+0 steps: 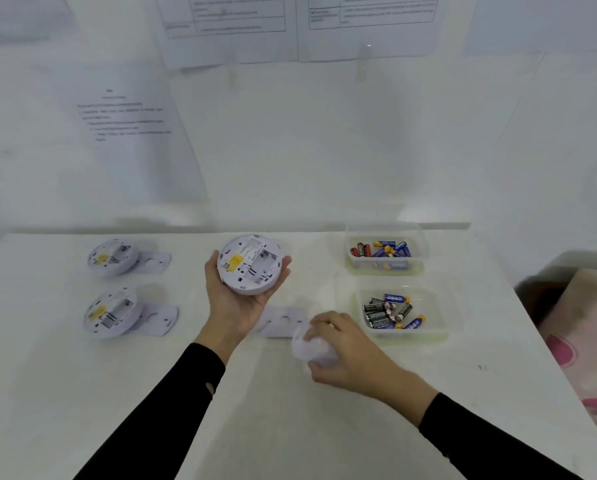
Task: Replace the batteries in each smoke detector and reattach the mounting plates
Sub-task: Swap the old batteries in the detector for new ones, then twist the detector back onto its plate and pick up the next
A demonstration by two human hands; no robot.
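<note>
The left hand (241,303) is cradling an open detector (252,263); the right hand (345,348), grip clamping a blurred white piece (309,346), should align it squarely.

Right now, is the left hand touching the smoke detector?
Touching. The head view shows the left hand cupping the smoke detector from below, fingers wrapped around its rim.

Two smoke detectors lie near the tabletop's (82,393) left edge, one (112,259) behind the other (111,313), each overlapping a mounting plate on its right: the rear plate (155,261) and the front plate (160,318). Toward the right edge stand two battery tubs, one (385,251) behind the other (402,311). Between the groups, the left hand (236,303) holds a third detector (252,265) above the tabletop. A third plate (281,322) lies before it, and the right hand (345,351) rests just in front of that plate.
</note>
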